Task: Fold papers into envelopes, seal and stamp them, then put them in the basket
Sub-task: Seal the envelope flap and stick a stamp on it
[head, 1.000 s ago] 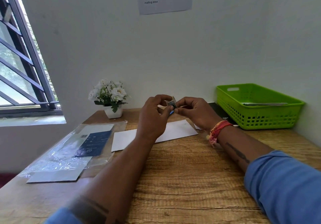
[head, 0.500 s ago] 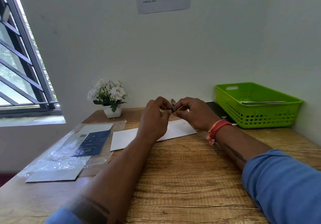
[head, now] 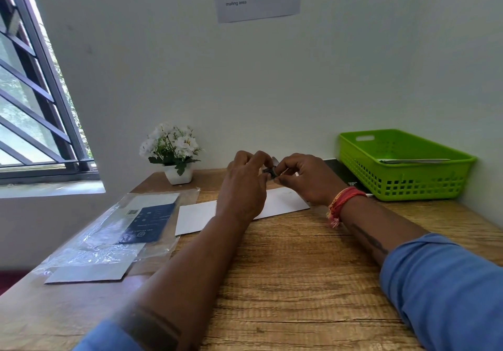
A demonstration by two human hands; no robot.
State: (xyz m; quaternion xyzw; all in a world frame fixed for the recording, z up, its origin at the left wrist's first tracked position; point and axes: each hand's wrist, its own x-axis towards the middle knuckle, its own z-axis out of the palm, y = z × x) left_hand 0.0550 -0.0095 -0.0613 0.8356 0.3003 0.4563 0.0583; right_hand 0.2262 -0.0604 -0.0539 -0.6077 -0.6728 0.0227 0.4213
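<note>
A white envelope (head: 196, 216) lies flat on the wooden table (head: 299, 282), partly hidden by my hands. Above it, my left hand (head: 243, 184) and my right hand (head: 304, 178) meet, fingertips together, pinching a small dark stamp (head: 269, 171) between them. The stamp is mostly covered by my fingers. A green plastic basket (head: 402, 184) stands at the far right against the wall, with a flat white envelope (head: 413, 161) lying inside it.
A clear plastic packet (head: 117, 231) with a dark blue card and white sheets lies at the left. A small white pot of white flowers (head: 174, 154) stands by the wall. A black flat item (head: 344, 173) lies beside the basket. A window is at left.
Both hands stay together over the envelope, fingers working the small stamp. The bit of white and blue seen between the fingertips earlier is now mostly covered.
</note>
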